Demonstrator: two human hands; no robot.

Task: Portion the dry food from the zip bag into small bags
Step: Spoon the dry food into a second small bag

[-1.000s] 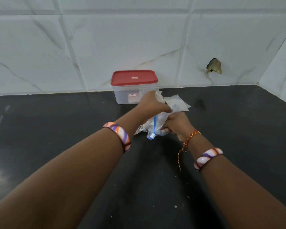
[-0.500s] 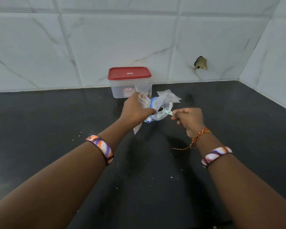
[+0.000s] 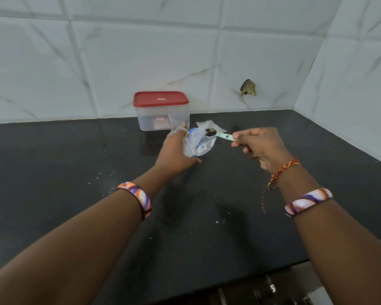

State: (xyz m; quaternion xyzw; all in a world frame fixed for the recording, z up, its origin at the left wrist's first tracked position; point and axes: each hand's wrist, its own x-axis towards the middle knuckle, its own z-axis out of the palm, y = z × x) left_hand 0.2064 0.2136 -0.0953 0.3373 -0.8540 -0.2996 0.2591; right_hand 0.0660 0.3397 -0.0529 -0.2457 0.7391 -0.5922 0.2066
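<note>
My left hand [image 3: 175,154] grips a clear zip bag [image 3: 198,143] with a blue strip, holding it upright on the black counter [image 3: 53,172]. My right hand [image 3: 260,146] pinches the handle of a pale green measuring spoon [image 3: 220,135]. The spoon's bowl sits just above the bag's mouth and carries a small heap of dark and yellowish dry food [image 3: 210,131]. A small clear bag [image 3: 178,122] stands behind my left hand, against the box. Flat empty small bags [image 3: 209,124] lie on the counter behind the zip bag.
A clear plastic box with a red lid [image 3: 161,111] stands against the tiled back wall. A chipped hole [image 3: 248,88] marks the wall to the right. A side wall closes the right corner. Crumbs dot the counter; its front edge runs along the bottom right.
My right hand has drawn the spoon up out of the zip bag and moved right, now loaded with food. My left hand has kept its hold on the bag.
</note>
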